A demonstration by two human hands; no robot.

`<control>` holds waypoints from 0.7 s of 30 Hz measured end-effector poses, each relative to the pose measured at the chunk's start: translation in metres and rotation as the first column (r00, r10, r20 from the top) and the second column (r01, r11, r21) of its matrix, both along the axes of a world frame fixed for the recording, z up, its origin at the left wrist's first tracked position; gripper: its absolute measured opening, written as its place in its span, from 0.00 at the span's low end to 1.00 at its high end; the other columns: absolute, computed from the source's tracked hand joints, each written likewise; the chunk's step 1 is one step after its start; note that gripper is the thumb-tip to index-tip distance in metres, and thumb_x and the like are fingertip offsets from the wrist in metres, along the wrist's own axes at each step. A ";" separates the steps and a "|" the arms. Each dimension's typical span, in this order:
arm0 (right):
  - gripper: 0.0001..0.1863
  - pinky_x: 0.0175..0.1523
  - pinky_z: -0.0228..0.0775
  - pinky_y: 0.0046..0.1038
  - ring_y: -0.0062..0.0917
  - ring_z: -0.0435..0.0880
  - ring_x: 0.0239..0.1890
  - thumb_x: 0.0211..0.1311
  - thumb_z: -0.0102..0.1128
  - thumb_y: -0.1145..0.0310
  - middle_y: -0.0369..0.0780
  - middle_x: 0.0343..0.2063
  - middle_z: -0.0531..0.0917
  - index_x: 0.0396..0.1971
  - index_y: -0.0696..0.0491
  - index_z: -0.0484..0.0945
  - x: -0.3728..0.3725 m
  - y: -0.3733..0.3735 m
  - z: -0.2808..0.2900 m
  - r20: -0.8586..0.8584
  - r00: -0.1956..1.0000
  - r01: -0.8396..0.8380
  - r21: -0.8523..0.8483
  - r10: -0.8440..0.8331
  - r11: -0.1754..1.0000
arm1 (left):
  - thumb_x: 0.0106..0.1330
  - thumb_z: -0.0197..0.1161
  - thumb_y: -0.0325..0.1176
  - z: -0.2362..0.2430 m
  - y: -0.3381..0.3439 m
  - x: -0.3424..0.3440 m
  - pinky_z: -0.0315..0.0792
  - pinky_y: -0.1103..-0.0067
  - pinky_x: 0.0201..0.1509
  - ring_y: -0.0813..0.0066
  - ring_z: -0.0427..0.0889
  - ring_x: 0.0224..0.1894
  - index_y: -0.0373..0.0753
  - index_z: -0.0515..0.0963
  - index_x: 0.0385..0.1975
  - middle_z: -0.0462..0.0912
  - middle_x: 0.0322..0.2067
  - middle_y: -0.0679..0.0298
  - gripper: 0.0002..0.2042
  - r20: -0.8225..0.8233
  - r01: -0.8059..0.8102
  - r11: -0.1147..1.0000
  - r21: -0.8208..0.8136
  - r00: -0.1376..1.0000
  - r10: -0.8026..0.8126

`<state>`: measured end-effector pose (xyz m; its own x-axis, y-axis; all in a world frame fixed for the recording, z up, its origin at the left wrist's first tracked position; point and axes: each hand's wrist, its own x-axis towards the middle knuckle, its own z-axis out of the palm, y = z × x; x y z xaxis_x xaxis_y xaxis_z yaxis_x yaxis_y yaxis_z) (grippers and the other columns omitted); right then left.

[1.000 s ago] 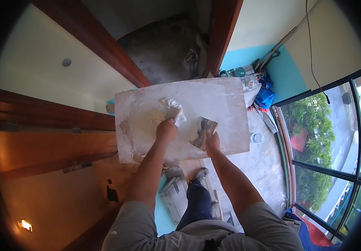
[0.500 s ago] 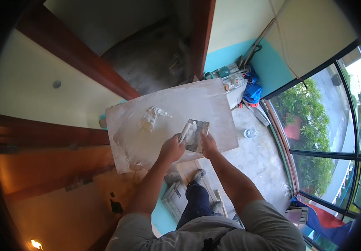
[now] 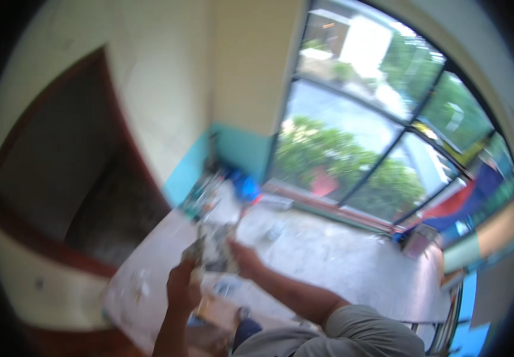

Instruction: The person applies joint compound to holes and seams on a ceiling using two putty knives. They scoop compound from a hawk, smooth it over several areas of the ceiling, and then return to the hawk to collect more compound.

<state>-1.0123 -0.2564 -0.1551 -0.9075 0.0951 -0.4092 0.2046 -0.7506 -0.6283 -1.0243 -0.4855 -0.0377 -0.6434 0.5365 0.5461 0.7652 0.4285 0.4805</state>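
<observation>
Motion blurs the view. My left hand [image 3: 182, 284] is closed around a narrow, plaster-smeared scraper [image 3: 194, 250], whose exact shape is smeared. My right hand [image 3: 245, 259] grips the right edge of a rectangular plaster-coated plate [image 3: 214, 247], with the scraper close against its left side. Both tools are held up in front of me, above the near right part of a pale, plaster-stained board [image 3: 159, 253]. On the board's left part lies a small heap of white plaster [image 3: 140, 284].
Beyond the board, cluttered tools [image 3: 200, 196] and a blue bag [image 3: 245, 185] stand in the wall corner. A clear plastic container [image 3: 275, 231] is on the floor. Large windows [image 3: 352, 149] rise at right; a dark doorway [image 3: 84, 160] opens at left. A box [image 3: 419, 241] sits under the windows.
My view has swung to the right, bringing more windows and floor in. Both hands still hold the scraper and plate, now farther toward the board's right end.
</observation>
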 end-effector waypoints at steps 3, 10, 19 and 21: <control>0.23 0.51 0.76 0.36 0.30 0.82 0.44 0.69 0.48 0.53 0.42 0.43 0.82 0.50 0.57 0.74 0.043 0.075 -0.016 -0.244 0.950 0.243 0.197 -0.193 0.950 | 0.54 0.55 0.29 0.004 0.059 0.018 0.69 0.61 0.51 0.46 0.75 0.45 0.32 0.72 0.49 0.78 0.43 0.48 0.20 -0.032 0.178 0.981 0.078 0.984 -0.176; 0.27 0.61 0.69 0.39 0.36 0.78 0.53 0.73 0.38 0.52 0.46 0.52 0.76 0.59 0.58 0.65 0.187 0.171 0.075 -0.383 0.849 0.423 0.083 -0.363 0.902 | 0.64 0.51 0.30 0.041 0.162 0.090 0.71 0.63 0.51 0.45 0.76 0.47 0.32 0.72 0.53 0.78 0.46 0.46 0.18 -0.174 0.556 0.828 0.081 0.825 -0.537; 0.26 0.63 0.66 0.40 0.39 0.74 0.57 0.74 0.34 0.55 0.47 0.55 0.73 0.62 0.58 0.61 0.384 0.222 0.164 -0.406 0.658 0.730 0.135 -0.634 0.670 | 0.62 0.62 0.28 0.048 0.313 0.174 0.73 0.65 0.45 0.52 0.79 0.38 0.30 0.78 0.40 0.81 0.35 0.49 0.10 0.368 0.380 0.713 0.589 0.659 -0.656; 0.25 0.63 0.66 0.41 0.39 0.74 0.57 0.74 0.35 0.57 0.47 0.55 0.73 0.61 0.58 0.62 0.408 0.203 0.207 -0.408 0.587 0.782 0.060 -0.700 0.620 | 0.61 0.62 0.27 0.047 0.330 0.196 0.73 0.66 0.44 0.54 0.80 0.38 0.31 0.78 0.39 0.81 0.35 0.49 0.09 0.010 0.578 0.717 0.391 0.776 -0.631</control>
<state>-0.6044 -0.0538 0.0520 -0.5441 0.8390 0.0027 -0.5992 -0.3863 -0.7012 -0.8283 -0.1554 0.0096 -0.3275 0.6279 0.7060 0.7195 -0.3186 0.6171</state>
